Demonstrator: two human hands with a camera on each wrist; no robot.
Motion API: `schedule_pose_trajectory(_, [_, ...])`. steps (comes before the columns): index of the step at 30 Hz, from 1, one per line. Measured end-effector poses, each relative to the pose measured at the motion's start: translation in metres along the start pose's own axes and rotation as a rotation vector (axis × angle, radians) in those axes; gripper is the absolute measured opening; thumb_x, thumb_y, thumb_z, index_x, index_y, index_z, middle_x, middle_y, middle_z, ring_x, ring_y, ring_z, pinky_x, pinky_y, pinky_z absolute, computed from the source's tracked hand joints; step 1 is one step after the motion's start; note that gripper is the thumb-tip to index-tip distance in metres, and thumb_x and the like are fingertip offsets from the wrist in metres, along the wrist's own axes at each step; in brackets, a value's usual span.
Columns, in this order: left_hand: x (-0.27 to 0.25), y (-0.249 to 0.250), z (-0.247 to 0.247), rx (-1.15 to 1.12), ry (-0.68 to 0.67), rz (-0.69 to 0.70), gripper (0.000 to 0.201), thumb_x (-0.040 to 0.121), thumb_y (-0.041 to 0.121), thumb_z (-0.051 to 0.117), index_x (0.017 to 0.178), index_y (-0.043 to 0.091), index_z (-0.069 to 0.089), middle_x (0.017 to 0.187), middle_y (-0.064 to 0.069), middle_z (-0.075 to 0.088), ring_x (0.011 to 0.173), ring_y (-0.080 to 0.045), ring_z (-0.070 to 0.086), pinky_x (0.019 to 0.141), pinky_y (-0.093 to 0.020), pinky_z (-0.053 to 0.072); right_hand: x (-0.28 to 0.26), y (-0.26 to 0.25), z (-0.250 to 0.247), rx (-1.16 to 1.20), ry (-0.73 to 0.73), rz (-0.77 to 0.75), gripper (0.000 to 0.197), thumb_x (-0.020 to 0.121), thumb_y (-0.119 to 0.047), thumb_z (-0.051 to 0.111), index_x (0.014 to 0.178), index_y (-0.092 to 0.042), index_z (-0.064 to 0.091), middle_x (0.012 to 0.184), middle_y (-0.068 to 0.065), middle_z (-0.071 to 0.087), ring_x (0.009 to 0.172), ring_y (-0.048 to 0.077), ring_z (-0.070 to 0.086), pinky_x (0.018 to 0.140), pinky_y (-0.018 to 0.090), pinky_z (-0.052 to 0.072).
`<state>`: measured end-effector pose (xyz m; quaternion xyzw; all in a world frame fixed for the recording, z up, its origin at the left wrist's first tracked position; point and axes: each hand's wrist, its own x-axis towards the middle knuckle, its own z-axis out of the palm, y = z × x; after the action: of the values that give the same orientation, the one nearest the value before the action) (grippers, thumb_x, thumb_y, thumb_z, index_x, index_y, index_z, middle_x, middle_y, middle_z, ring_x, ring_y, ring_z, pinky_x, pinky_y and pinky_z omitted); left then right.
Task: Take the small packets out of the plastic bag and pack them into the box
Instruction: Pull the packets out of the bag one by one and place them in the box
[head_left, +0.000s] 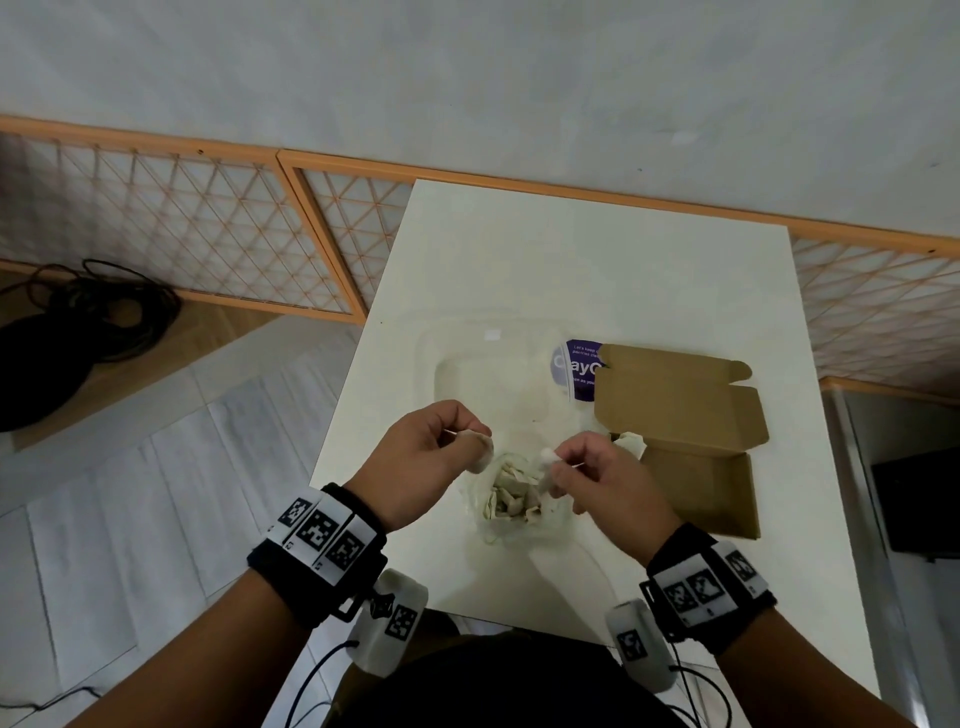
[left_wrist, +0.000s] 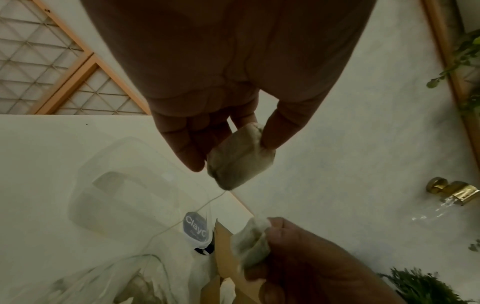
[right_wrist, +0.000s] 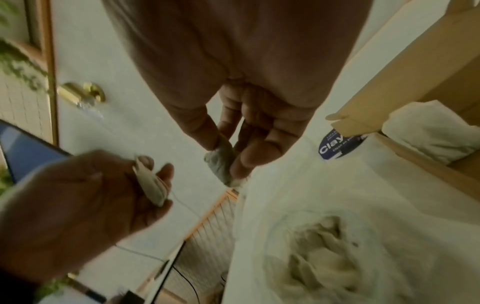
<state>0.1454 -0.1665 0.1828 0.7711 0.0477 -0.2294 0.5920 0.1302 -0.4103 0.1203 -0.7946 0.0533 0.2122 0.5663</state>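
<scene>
My left hand (head_left: 475, 439) pinches a small pale packet (left_wrist: 241, 158) between thumb and fingers, just left of the plastic bag. My right hand (head_left: 556, 465) pinches a second packet (right_wrist: 221, 166) at the bag's right side. A thin thread (left_wrist: 207, 203) trails from the left packet. Between the hands, the clear plastic bag (head_left: 514, 501) lies open on the table with several packets inside. The brown cardboard box (head_left: 696, 488) stands open to the right, lid (head_left: 675, 395) folded back, and one packet (head_left: 631, 441) sits in its near-left corner.
A clear plastic tub (head_left: 467, 364) with a purple label (head_left: 576, 369) sits behind the bag, touching the box lid. The white table (head_left: 571, 260) ends close to my body. A lattice screen (head_left: 208, 234) and black cables (head_left: 104, 312) are on the floor at left.
</scene>
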Motion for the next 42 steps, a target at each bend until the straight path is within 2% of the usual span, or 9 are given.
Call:
schedule_pose_trajectory(7, [0.004, 0.021, 0.009, -0.047, -0.086, 0.119, 0.009, 0.100, 0.009, 0.065, 0.096, 0.002, 0.068, 0.079, -0.013, 0.071, 0.062, -0.016, 0.061, 0.064, -0.026, 0.050, -0.015, -0.037, -0.024, 0.402, -0.001, -0.017, 0.014, 0.107, -0.002, 0.046, 0.109, -0.001, 0.060, 0.110, 0.020, 0.077, 0.096, 0.032, 0.074, 0.077, 0.038, 0.062])
schedule_pose_trajectory(10, [0.007, 0.033, 0.014, -0.036, -0.114, 0.157, 0.005, 0.098, 0.017, 0.070, 0.099, 0.013, 0.072, 0.103, -0.015, 0.076, 0.064, -0.015, 0.062, 0.068, -0.028, 0.052, -0.017, -0.047, -0.027, 0.482, 0.003, -0.021, 0.016, 0.109, -0.004, 0.042, 0.106, -0.009, 0.057, 0.113, 0.020, 0.077, 0.098, 0.036, 0.071, 0.080, 0.043, 0.059])
schedule_pose_trajectory(16, [0.006, 0.046, 0.024, -0.037, -0.200, 0.176, 0.005, 0.095, 0.015, 0.075, 0.093, 0.020, 0.076, 0.128, 0.011, 0.071, 0.066, -0.022, 0.056, 0.079, -0.039, 0.053, -0.022, -0.057, -0.027, 0.607, -0.036, -0.061, 0.017, 0.110, -0.005, 0.040, 0.109, -0.006, 0.057, 0.104, 0.017, 0.076, 0.091, 0.031, 0.073, 0.079, 0.039, 0.062])
schedule_pose_trajectory(21, [0.005, 0.045, 0.029, -0.009, -0.129, 0.214, 0.004, 0.095, 0.013, 0.074, 0.097, 0.017, 0.075, 0.117, 0.009, 0.076, 0.064, -0.020, 0.050, 0.070, -0.034, 0.052, -0.022, -0.056, -0.028, 0.717, -0.052, -0.075, 0.017, 0.102, -0.013, 0.051, 0.115, -0.007, 0.059, 0.104, 0.023, 0.071, 0.091, 0.033, 0.070, 0.077, 0.039, 0.062])
schedule_pose_trajectory(27, [0.005, 0.043, 0.030, 0.066, -0.008, 0.237, 0.006, 0.093, 0.017, 0.076, 0.091, 0.022, 0.075, 0.062, 0.004, 0.063, 0.055, -0.006, 0.049, 0.057, -0.019, 0.044, -0.021, -0.056, -0.021, 0.639, -0.080, -0.087, 0.036, 0.095, -0.020, 0.072, 0.123, -0.005, 0.055, 0.096, 0.014, 0.071, 0.090, 0.026, 0.071, 0.079, 0.033, 0.061])
schedule_pose_trajectory(32, [0.005, 0.043, 0.031, 0.027, -0.005, 0.238, 0.005, 0.095, 0.013, 0.074, 0.091, 0.016, 0.072, 0.081, -0.009, 0.074, 0.065, -0.010, 0.061, 0.065, -0.029, 0.054, -0.016, -0.050, -0.019, 0.417, -0.031, -0.097, 0.017, 0.098, -0.016, 0.068, 0.111, -0.004, 0.063, 0.104, 0.023, 0.074, 0.090, 0.026, 0.072, 0.082, 0.038, 0.060])
schedule_pose_trajectory(36, [0.005, 0.043, 0.029, -0.020, 0.030, 0.187, 0.004, 0.094, 0.017, 0.076, 0.092, 0.019, 0.073, 0.077, -0.001, 0.074, 0.057, -0.007, 0.054, 0.060, -0.018, 0.046, -0.017, -0.050, -0.019, 0.376, -0.001, -0.139, 0.028, 0.093, -0.031, 0.077, 0.107, -0.009, 0.066, 0.108, 0.020, 0.075, 0.098, 0.033, 0.072, 0.092, 0.046, 0.060])
schedule_pose_trajectory(39, [0.006, 0.043, 0.027, -0.194, -0.011, 0.127, 0.009, 0.091, 0.013, 0.079, 0.089, 0.021, 0.075, 0.119, 0.005, 0.075, 0.060, -0.009, 0.059, 0.075, -0.023, 0.053, -0.016, -0.051, -0.019, 0.368, 0.069, -0.174, 0.036, 0.086, -0.042, 0.077, 0.104, -0.013, 0.068, 0.110, 0.027, 0.068, 0.095, 0.029, 0.065, 0.095, 0.056, 0.054])
schedule_pose_trajectory(42, [0.007, 0.043, 0.030, -0.334, -0.103, 0.081, 0.008, 0.091, 0.007, 0.077, 0.094, 0.014, 0.073, 0.125, 0.003, 0.074, 0.084, -0.016, 0.073, 0.082, -0.027, 0.058, -0.015, -0.053, -0.021, 0.410, 0.096, -0.205, 0.036, 0.087, -0.040, 0.074, 0.105, -0.009, 0.064, 0.106, 0.028, 0.069, 0.092, 0.029, 0.066, 0.093, 0.061, 0.053])
